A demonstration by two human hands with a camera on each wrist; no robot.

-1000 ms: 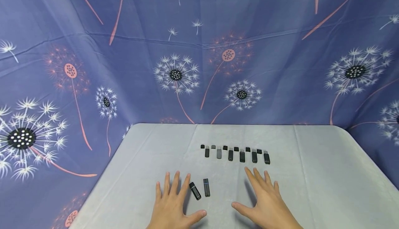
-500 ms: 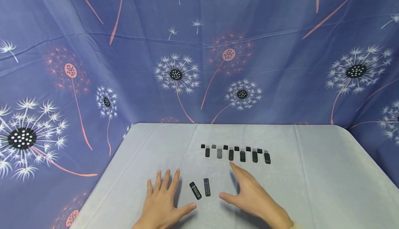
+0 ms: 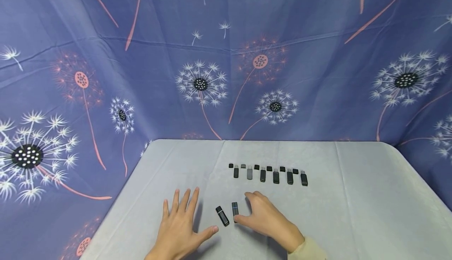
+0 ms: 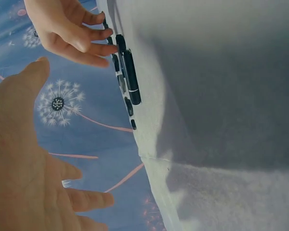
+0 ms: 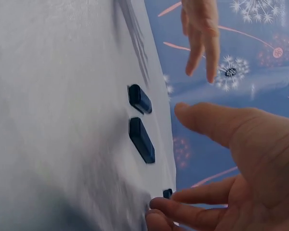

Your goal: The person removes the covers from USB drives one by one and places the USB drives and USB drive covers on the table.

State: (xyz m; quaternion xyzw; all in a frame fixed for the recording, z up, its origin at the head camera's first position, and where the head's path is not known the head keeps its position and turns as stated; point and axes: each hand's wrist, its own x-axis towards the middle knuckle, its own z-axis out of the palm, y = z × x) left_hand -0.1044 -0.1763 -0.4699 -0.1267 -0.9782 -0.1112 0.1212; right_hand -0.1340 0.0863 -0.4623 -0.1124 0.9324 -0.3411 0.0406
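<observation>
hovering over creased cloth, left hand spread, right hand curved (thumb apart), glossy oblong sticks

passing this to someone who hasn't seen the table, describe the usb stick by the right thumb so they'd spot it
On the pale table, nearer the viewer than the row of uncapped sticks, look between the left hand and the right hand. The usb stick lies nearest the right hand, capped. Its blue band sets it apart from its slanted neighbour, whose band is pale.
</observation>
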